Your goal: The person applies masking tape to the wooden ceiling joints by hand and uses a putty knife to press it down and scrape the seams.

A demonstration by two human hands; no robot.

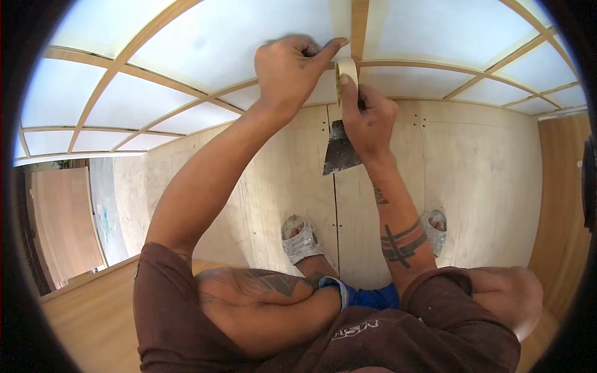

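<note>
My right hand grips a roll of masking tape, its thumb on the roll's side. Below the same hand hangs the dark, paint-smeared blade of a putty knife; its handle is hidden in the palm. My left hand is closed beside the roll, its fingers curled and its thumb stretched toward the upright wooden strip. Whether a tape end lies under that thumb, I cannot make out. Both hands are up against a panel of white panes divided by wooden strips.
Pale plywood boards with a dark seam lie below the panel. My sandalled feet stand on them. A wooden side wall rises at the right. At the left are a wooden board and a wooden ledge.
</note>
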